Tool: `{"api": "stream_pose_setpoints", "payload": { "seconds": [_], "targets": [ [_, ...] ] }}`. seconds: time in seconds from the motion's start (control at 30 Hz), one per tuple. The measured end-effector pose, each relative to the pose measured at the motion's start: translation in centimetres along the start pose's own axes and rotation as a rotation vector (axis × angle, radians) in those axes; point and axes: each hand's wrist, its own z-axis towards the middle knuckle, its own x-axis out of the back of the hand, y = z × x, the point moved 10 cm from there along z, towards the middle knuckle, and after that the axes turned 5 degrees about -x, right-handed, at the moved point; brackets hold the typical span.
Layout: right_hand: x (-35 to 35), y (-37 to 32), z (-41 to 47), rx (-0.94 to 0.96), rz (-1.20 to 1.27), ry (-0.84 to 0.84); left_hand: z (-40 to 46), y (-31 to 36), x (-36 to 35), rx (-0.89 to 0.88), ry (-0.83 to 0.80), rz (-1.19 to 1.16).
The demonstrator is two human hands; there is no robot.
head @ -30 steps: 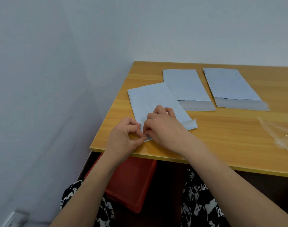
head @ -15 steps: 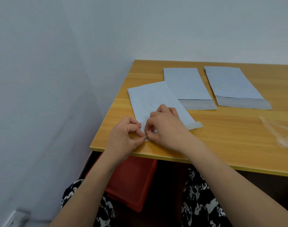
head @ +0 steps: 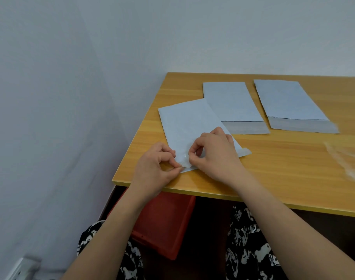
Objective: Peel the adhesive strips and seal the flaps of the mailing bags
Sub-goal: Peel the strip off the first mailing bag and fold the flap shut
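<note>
Mailing bag (head: 189, 124): flap strip (head: 244, 152) running rightward from both hands.
Left hand (head: 156, 164): pinching flap corner.
Right hand (head: 215, 152): pinching lifted liner (head: 185, 161), nearer the unpeeled run.

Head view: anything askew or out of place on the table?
The nearest mailing bag lies skewed, one corner overlapping the middle bag, while the far right bag lies apart. Crumpled clear film sits at the table's right edge. Nothing looks damaged.
</note>
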Motion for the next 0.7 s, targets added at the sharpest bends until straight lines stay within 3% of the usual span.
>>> {"api": "stream_pose_setpoints", "payload": {
  "seconds": [0.23, 0.47, 0.7],
  "targets": [
    [1.1, 2.1, -0.4, -0.020, 0.023, 0.054, 0.0, -0.1, -0.2, 0.010, -0.010, 0.000],
    [1.0, 3.3, -1.2, -0.059, 0.328, 0.081, 0.4, 0.9, -0.4, -0.034, -0.025, 0.128],
    [1.0, 3.4, -1.3, -0.056, 0.336, 0.079, 2.5, 2.0, -3.2, -0.037, -0.116, 0.187]
  ]
}}
